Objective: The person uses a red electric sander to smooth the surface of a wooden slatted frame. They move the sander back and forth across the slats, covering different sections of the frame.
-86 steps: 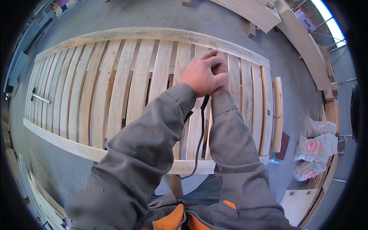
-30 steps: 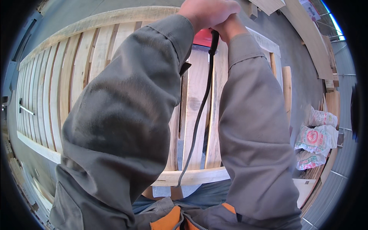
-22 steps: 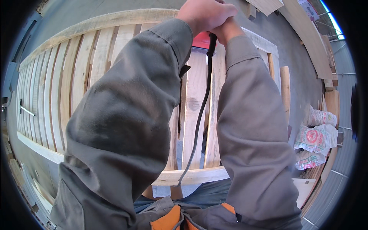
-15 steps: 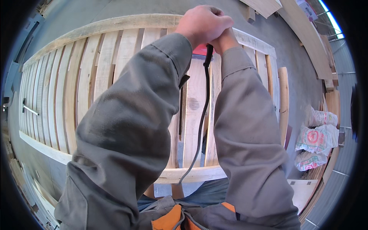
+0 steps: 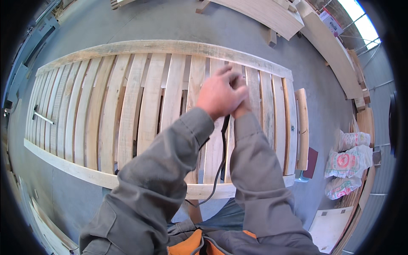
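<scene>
My left hand point(image 5: 219, 94) is closed, its fingers curled, over the slats of a long pale wooden frame point(image 5: 127, 46). Close against it, my right hand point(image 5: 243, 109) is mostly hidden behind the left one. A black power cord point(image 5: 224, 142) runs from under both hands toward my waist. Both hands appear closed on the corded tool at its end. The tool's body is covered by the hands, so its kind cannot be made out.
A T-shaped bar point(image 5: 44, 117) lies on the slats at the left. Beyond the frame's right end are a rounded wooden piece point(image 5: 302, 127), a dark red board point(image 5: 311, 162) and white printed sacks point(image 5: 345, 163). Large wooden panels point(image 5: 259, 16) stand at the far right.
Both hands have come nearer to me, from over the far rail to over the slats. The red part seen beneath them earlier is now hidden. The whole view has shifted, showing more floor beyond.
</scene>
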The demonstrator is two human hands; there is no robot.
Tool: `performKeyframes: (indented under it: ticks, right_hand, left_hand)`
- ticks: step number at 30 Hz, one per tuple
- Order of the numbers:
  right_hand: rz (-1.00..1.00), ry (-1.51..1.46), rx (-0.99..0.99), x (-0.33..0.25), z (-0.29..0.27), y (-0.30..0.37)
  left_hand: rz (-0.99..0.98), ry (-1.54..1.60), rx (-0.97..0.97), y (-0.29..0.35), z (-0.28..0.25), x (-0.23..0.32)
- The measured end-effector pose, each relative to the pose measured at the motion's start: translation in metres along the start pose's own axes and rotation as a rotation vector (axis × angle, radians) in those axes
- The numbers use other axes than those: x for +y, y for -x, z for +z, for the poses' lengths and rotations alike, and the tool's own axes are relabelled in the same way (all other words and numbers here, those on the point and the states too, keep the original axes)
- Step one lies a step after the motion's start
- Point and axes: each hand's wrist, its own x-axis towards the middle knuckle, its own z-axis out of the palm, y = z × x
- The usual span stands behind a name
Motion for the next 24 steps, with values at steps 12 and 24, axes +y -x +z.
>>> performKeyframes:
  ticks: [12,24]
  right_hand:
    - [0.037,-1.387,-0.304,-0.023,0.012,0.167]
    - [-0.013,0.088,-0.048,-0.062,0.005,0.105]
  left_hand:
    - [0.002,-0.023,-0.031,0.145,0.006,0.037]
    - [-0.022,-0.024,-0.029,0.102,-0.007,0.023]
